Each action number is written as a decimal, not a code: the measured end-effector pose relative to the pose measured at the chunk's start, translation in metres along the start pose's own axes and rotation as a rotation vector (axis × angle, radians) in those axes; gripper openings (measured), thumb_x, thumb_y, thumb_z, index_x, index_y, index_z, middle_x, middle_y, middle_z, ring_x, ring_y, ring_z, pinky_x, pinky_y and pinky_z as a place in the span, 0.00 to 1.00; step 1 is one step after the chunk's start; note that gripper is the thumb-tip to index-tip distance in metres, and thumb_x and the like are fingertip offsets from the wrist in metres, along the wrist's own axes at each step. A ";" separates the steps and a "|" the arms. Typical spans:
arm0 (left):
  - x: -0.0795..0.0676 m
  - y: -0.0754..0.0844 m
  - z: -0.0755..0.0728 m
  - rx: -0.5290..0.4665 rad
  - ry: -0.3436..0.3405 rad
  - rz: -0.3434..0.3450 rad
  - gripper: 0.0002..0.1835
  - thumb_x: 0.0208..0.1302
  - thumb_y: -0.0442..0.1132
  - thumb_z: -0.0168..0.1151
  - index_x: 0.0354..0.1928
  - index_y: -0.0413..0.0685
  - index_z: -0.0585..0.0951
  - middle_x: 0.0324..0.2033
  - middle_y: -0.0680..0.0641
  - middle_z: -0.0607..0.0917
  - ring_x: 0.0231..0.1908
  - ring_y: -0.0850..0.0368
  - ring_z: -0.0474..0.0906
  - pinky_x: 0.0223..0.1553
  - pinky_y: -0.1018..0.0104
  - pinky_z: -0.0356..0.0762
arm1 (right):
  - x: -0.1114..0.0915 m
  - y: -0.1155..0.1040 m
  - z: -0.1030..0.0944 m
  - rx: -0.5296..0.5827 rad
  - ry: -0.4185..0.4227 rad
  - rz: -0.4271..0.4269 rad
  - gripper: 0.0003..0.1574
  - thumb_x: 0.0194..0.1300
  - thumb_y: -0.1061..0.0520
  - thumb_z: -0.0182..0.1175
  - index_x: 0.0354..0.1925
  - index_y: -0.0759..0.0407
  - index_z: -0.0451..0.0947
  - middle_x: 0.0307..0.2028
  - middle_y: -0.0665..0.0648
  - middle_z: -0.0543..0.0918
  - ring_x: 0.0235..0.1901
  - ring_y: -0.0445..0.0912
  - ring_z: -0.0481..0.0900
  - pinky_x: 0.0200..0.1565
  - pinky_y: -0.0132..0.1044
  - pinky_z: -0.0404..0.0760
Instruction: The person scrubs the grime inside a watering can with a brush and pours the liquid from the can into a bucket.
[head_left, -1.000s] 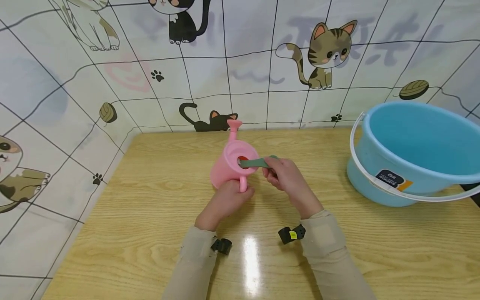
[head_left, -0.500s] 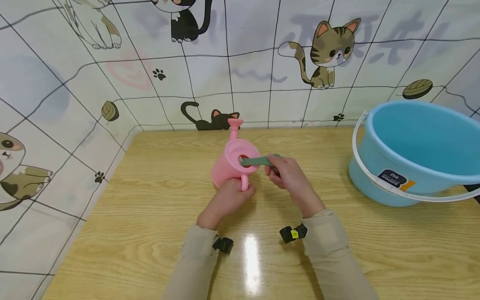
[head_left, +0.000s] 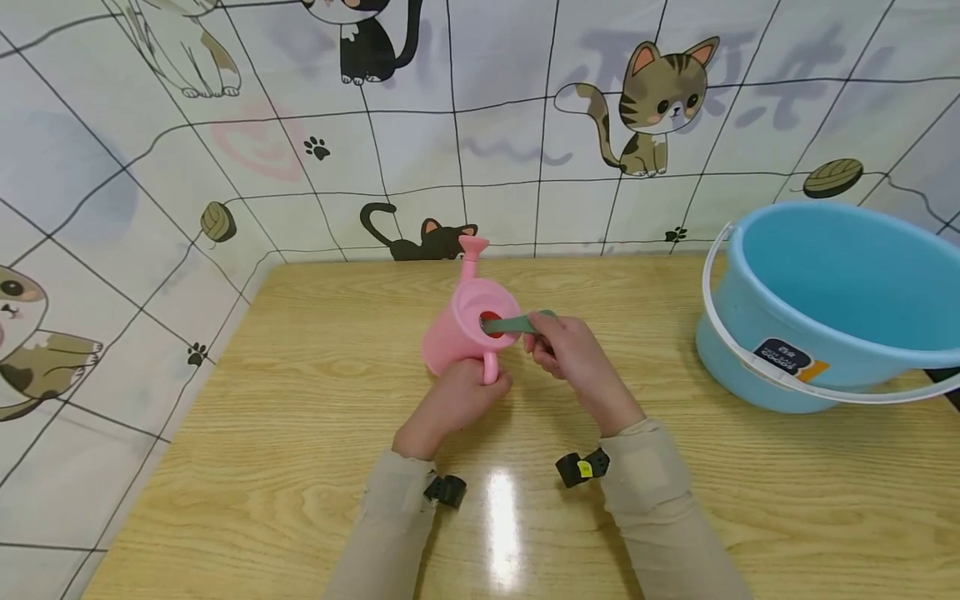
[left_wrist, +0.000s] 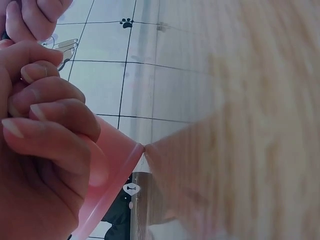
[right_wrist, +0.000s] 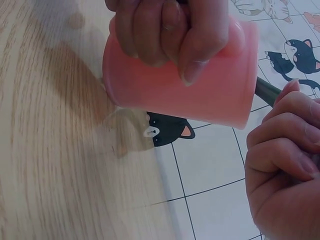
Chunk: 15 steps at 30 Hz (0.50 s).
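We see pink watering can [head_left: 452, 340] in smooth plastic, soft sheen along side; green handle [head_left: 519, 324] smooth, dull, plastic by look
Blue bucket [head_left: 729, 354] reads to us as smooth moulded plastic, satin finish; its white bail [head_left: 885, 398] slick plastic too; dark label [head_left: 780, 357] flat, paper or film, we cannot tell
Tabletop [head_left: 300, 375]: wood grain under glossy coat, bright streak mirrored in it
Sleeves [head_left: 393, 517]: matt, creased cloth
Black wrist mounts [head_left: 450, 491]: matt, plastic to our eyes
Wall covering [head_left: 495, 150]: smooth printed sheet, mostly matt
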<state>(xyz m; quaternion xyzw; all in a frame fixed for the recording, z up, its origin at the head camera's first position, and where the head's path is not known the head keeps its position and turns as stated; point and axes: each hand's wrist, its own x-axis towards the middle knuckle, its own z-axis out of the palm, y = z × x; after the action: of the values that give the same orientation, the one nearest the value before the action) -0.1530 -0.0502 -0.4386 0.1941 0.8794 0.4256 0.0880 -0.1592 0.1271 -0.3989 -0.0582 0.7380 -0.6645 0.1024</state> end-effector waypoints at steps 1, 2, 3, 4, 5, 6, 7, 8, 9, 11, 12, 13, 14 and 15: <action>0.000 0.000 0.000 0.002 0.002 0.003 0.17 0.58 0.42 0.52 0.13 0.51 0.63 0.10 0.57 0.58 0.12 0.64 0.54 0.15 0.71 0.55 | 0.000 0.000 0.000 0.000 0.006 0.002 0.30 0.66 0.41 0.43 0.24 0.66 0.70 0.10 0.52 0.59 0.11 0.43 0.52 0.15 0.32 0.51; 0.001 0.000 0.000 0.009 0.004 0.008 0.17 0.58 0.41 0.52 0.13 0.51 0.63 0.10 0.57 0.58 0.12 0.65 0.54 0.15 0.71 0.55 | 0.000 -0.001 -0.001 0.002 0.012 0.004 0.31 0.66 0.41 0.43 0.25 0.67 0.70 0.10 0.52 0.59 0.11 0.43 0.52 0.16 0.32 0.52; 0.001 -0.001 0.000 0.014 0.006 0.013 0.17 0.58 0.42 0.52 0.13 0.51 0.64 0.10 0.57 0.58 0.12 0.65 0.54 0.16 0.71 0.55 | 0.000 -0.001 -0.001 0.001 0.014 0.005 0.31 0.66 0.41 0.43 0.25 0.67 0.69 0.10 0.52 0.59 0.12 0.43 0.52 0.16 0.32 0.52; 0.002 -0.001 0.000 0.020 0.008 0.014 0.17 0.58 0.42 0.52 0.13 0.51 0.64 0.10 0.58 0.58 0.12 0.65 0.54 0.16 0.72 0.55 | 0.000 -0.001 -0.001 0.000 0.016 0.007 0.31 0.66 0.40 0.43 0.25 0.67 0.70 0.11 0.52 0.59 0.12 0.43 0.52 0.16 0.32 0.52; 0.002 -0.001 0.000 0.023 0.007 0.018 0.17 0.58 0.42 0.52 0.13 0.51 0.64 0.10 0.58 0.58 0.12 0.65 0.54 0.16 0.72 0.55 | 0.000 -0.001 -0.002 -0.001 0.013 0.012 0.32 0.65 0.40 0.43 0.25 0.67 0.69 0.11 0.52 0.59 0.12 0.43 0.53 0.16 0.32 0.53; 0.002 -0.002 0.001 0.027 0.007 0.018 0.17 0.58 0.42 0.52 0.13 0.51 0.64 0.10 0.58 0.58 0.12 0.65 0.54 0.16 0.72 0.55 | 0.000 -0.001 -0.002 0.000 0.011 0.016 0.32 0.65 0.40 0.43 0.25 0.67 0.70 0.11 0.52 0.60 0.12 0.43 0.53 0.16 0.32 0.53; 0.002 -0.002 0.001 0.028 0.006 0.019 0.17 0.58 0.42 0.53 0.13 0.52 0.64 0.10 0.58 0.59 0.12 0.65 0.55 0.16 0.72 0.56 | 0.000 -0.001 -0.002 0.000 0.010 0.021 0.31 0.65 0.40 0.43 0.25 0.66 0.70 0.11 0.52 0.60 0.12 0.43 0.53 0.16 0.32 0.53; 0.002 -0.002 0.001 0.024 0.003 0.019 0.17 0.58 0.42 0.53 0.13 0.51 0.64 0.10 0.58 0.59 0.13 0.65 0.55 0.16 0.72 0.56 | -0.001 -0.001 -0.002 -0.002 0.009 0.024 0.31 0.65 0.40 0.43 0.25 0.65 0.70 0.11 0.52 0.60 0.12 0.43 0.53 0.16 0.32 0.53; 0.002 -0.003 0.001 0.017 0.000 0.018 0.17 0.58 0.42 0.53 0.13 0.51 0.65 0.10 0.58 0.59 0.12 0.65 0.55 0.16 0.72 0.56 | -0.001 -0.001 -0.002 -0.003 0.010 0.025 0.30 0.65 0.40 0.43 0.24 0.64 0.70 0.11 0.52 0.60 0.12 0.43 0.53 0.16 0.32 0.53; 0.002 -0.003 0.002 0.004 -0.002 0.013 0.17 0.58 0.42 0.53 0.13 0.51 0.64 0.10 0.58 0.59 0.12 0.65 0.55 0.15 0.72 0.56 | -0.001 -0.001 -0.001 -0.003 0.013 0.024 0.30 0.66 0.40 0.43 0.24 0.64 0.70 0.11 0.52 0.60 0.12 0.43 0.53 0.16 0.32 0.53; 0.002 -0.003 0.002 -0.001 -0.002 0.010 0.18 0.58 0.42 0.53 0.13 0.51 0.64 0.10 0.58 0.59 0.12 0.65 0.55 0.15 0.72 0.56 | -0.001 0.000 -0.001 -0.002 0.013 0.019 0.30 0.66 0.41 0.43 0.24 0.64 0.70 0.11 0.52 0.60 0.11 0.43 0.53 0.16 0.32 0.52; 0.001 -0.003 0.002 -0.008 0.001 0.012 0.18 0.58 0.42 0.53 0.12 0.51 0.64 0.10 0.58 0.59 0.12 0.65 0.55 0.15 0.72 0.56 | -0.001 0.000 -0.001 -0.003 0.013 0.013 0.30 0.66 0.41 0.43 0.24 0.65 0.70 0.11 0.53 0.59 0.11 0.43 0.53 0.16 0.32 0.53; 0.002 -0.004 0.002 -0.012 0.004 0.010 0.18 0.58 0.42 0.53 0.12 0.51 0.64 0.10 0.58 0.59 0.12 0.65 0.55 0.15 0.72 0.55 | -0.001 0.000 -0.001 -0.005 0.012 0.007 0.31 0.66 0.41 0.43 0.24 0.66 0.70 0.10 0.53 0.59 0.11 0.43 0.52 0.16 0.32 0.53; 0.002 -0.004 0.001 -0.014 0.008 0.012 0.18 0.58 0.42 0.53 0.12 0.51 0.64 0.10 0.57 0.59 0.12 0.65 0.55 0.15 0.72 0.55 | 0.000 -0.001 -0.001 -0.002 0.011 0.002 0.31 0.66 0.40 0.43 0.25 0.67 0.70 0.10 0.53 0.59 0.11 0.43 0.52 0.15 0.32 0.52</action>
<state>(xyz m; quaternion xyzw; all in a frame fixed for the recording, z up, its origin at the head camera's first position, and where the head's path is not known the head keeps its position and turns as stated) -0.1550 -0.0507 -0.4421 0.1973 0.8756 0.4330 0.0833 -0.1591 0.1278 -0.3980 -0.0538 0.7392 -0.6640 0.0989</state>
